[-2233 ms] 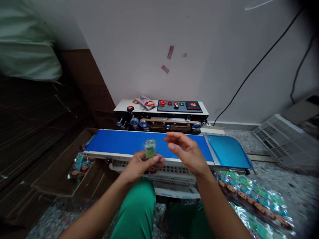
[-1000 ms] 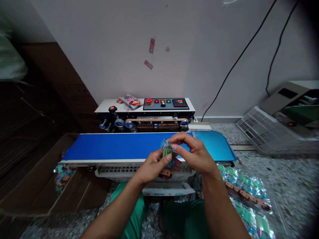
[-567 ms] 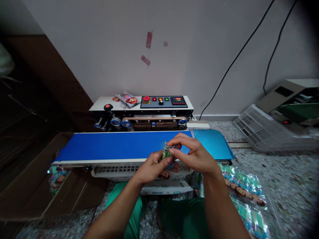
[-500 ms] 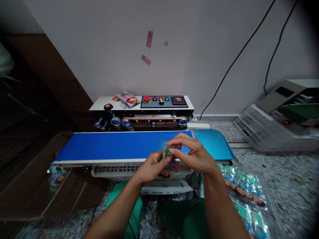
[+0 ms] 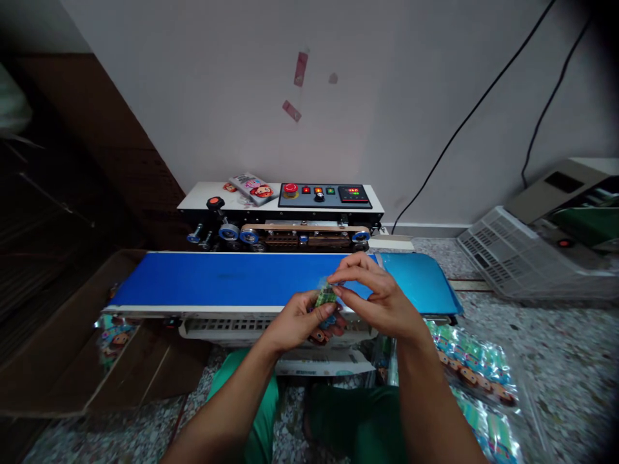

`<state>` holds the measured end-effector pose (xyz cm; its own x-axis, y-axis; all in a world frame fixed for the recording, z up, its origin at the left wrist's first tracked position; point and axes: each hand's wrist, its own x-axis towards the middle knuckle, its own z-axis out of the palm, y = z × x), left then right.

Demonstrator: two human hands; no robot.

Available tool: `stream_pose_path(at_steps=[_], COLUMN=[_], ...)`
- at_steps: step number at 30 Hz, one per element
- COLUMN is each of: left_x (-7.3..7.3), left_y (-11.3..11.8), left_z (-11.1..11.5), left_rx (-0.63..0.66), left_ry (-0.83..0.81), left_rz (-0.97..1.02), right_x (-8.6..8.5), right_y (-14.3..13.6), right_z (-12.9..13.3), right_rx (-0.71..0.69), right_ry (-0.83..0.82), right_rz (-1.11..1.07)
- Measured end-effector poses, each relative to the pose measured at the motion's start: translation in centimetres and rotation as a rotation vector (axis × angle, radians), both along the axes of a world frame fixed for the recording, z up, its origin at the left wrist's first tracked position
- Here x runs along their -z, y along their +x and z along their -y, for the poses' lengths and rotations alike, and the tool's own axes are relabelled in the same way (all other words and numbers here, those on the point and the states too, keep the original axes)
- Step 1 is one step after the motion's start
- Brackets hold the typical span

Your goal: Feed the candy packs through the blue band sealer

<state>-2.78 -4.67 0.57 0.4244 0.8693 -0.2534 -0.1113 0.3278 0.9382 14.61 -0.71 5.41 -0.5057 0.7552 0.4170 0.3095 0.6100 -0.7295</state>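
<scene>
Packet (image 5: 325, 296) sits in left hand (image 5: 296, 323), right hand (image 5: 380, 298) pinching its top.

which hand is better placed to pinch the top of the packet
Probably the right hand: its fingertips are at the top end, while the left hand grips the packet lower down.

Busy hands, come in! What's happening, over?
Left fingers gripping printed packet. Right fingers at its top, pinch unclear. Blue belt just beyond, nothing seen blocking fingers. Over.
</scene>
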Motion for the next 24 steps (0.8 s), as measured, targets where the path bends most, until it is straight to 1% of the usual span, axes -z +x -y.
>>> stream_pose_path(at_steps=[4, 7, 10, 13, 15, 17, 20, 24], left_x=[0.3, 0.4, 0.6, 0.8, 1.0, 1.1, 1.2, 1.3], left_y=[-0.2, -0.2, -0.1, -0.1, -0.1, -0.1, -0.2, -0.3], left_z=[0.0, 0.0, 0.0, -0.1, -0.2, -0.3, -0.3, -0.4], left_rx=[-0.037, -0.063, -0.072, -0.102, -0.111, -0.107, -0.097, -0.079], left_ry=[-0.017, 0.005, 0.064, 0.179, 0.255, 0.297, 0.314, 0.309], left_rz=[-0.055, -0.091, -0.151, -0.2, -0.216, -0.231, -0.242, -0.263], right_x=[-0.1, -0.1, 0.0, 0.2, 0.3, 0.3, 0.3, 0.3], right_y=[0.2, 0.3, 0.4, 0.5, 0.6, 0.8, 1.1, 1.2], right_z=[0.0, 0.0, -0.1, -0.2, -0.2, -0.3, -0.3, -0.3], right_rx=[-0.013, 0.021, 0.083, 0.119, 0.114, 0.098, 0.073, 0.033], right_ry=[0.014, 0.007, 0.006, -0.035, -0.098, -0.165, -0.232, -0.239], right_rz=[0.029, 0.057, 0.072, 0.085, 0.079, 0.058, 0.054, 0.083])
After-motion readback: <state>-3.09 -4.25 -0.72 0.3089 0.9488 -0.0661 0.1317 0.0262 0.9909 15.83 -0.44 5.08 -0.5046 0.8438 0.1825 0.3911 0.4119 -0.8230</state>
